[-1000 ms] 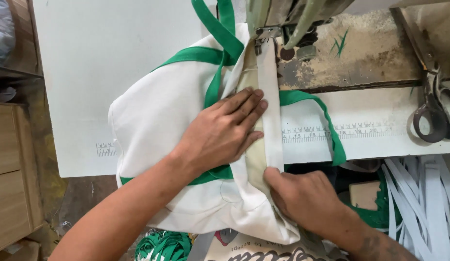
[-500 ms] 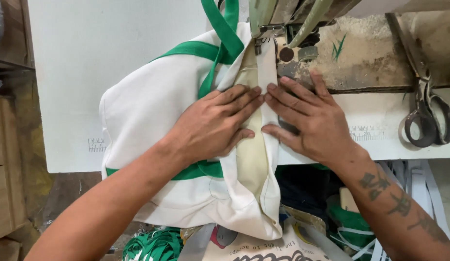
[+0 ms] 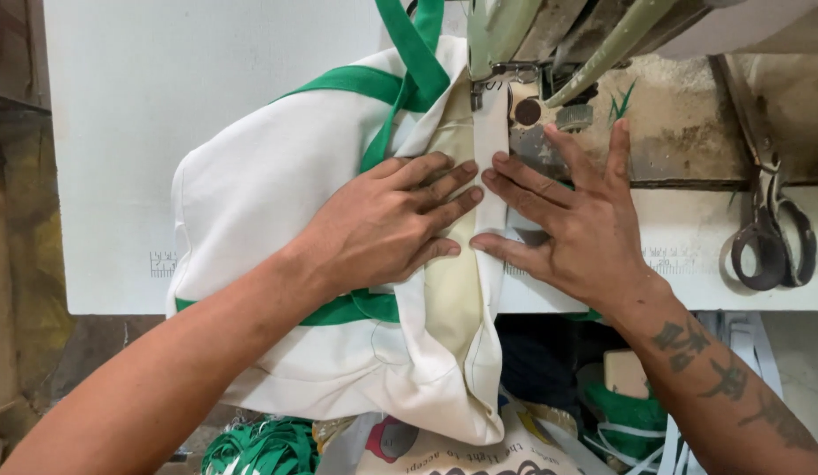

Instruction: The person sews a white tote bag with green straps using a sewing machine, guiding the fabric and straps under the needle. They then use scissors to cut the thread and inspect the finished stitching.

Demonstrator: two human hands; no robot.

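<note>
Two hands press a white bag's seam flat at the sewing machine's needle.

From the left: the white counter [image 3: 207,132] carries a printed ruler strip near its front edge at 9 o'clock. The white cloth bag [image 3: 268,193] with green straps [image 3: 409,53] lies across the counter, its lower part hanging over the edge toward 6 o'clock. The left hand [image 3: 383,224] rests flat on it, fingers spread and holding nothing. The folded seam strip [image 3: 488,141] runs up to the needle at 12 o'clock; judging by this, most of the seam below the hands is not yet fed through. The right hand [image 3: 576,224] lies flat beside the seam, fingers splayed. Scissors [image 3: 770,237] lie at 3 o'clock. Below, at 6 o'clock, a pale printed sack [image 3: 444,453] with a pink-and-blue figure sits beside green strapping [image 3: 259,444].
</note>
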